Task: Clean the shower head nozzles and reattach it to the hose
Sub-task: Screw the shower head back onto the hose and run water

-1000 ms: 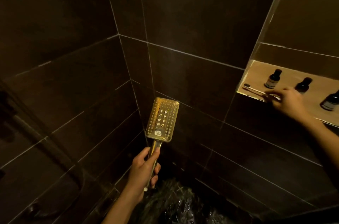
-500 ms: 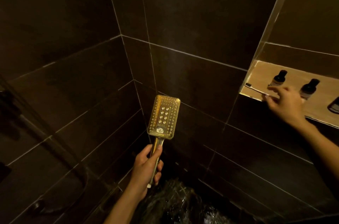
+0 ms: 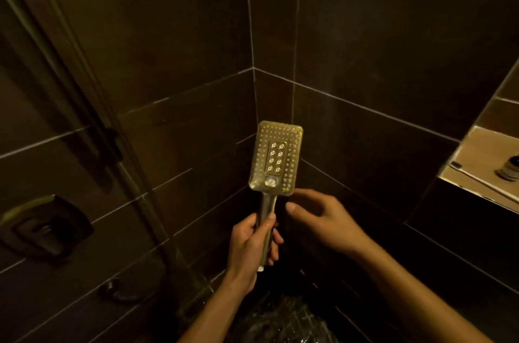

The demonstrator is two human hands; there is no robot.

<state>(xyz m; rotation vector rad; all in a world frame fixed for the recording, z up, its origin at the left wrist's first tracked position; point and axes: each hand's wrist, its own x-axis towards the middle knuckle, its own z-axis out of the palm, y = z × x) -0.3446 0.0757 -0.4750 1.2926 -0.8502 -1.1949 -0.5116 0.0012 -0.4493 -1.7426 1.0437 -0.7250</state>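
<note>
A gold rectangular shower head [image 3: 276, 160] stands upright in front of the tiled corner, its nozzle face turned toward me. My left hand [image 3: 251, 244] grips its handle from below; the handle's lower end is bare, with no hose on it. My right hand [image 3: 323, 219] is just right of the handle, below the head's lower right corner. Its fingers are loosely bent and hold nothing; I cannot tell whether the fingertips touch the head. A toothbrush [image 3: 474, 175] lies on the niche shelf [image 3: 477, 146] at the right.
A small dark bottle [image 3: 511, 171] stands on the shelf at the frame's edge. A shower rail [image 3: 84, 84] and a square wall fitting [image 3: 47, 224] are on the left wall. Crinkled dark plastic [image 3: 280, 320] lies on the floor below my hands.
My right hand has left the shelf without the toothbrush and come over beside the shower head. The view has swung left, so most of the shelf is out of frame.
</note>
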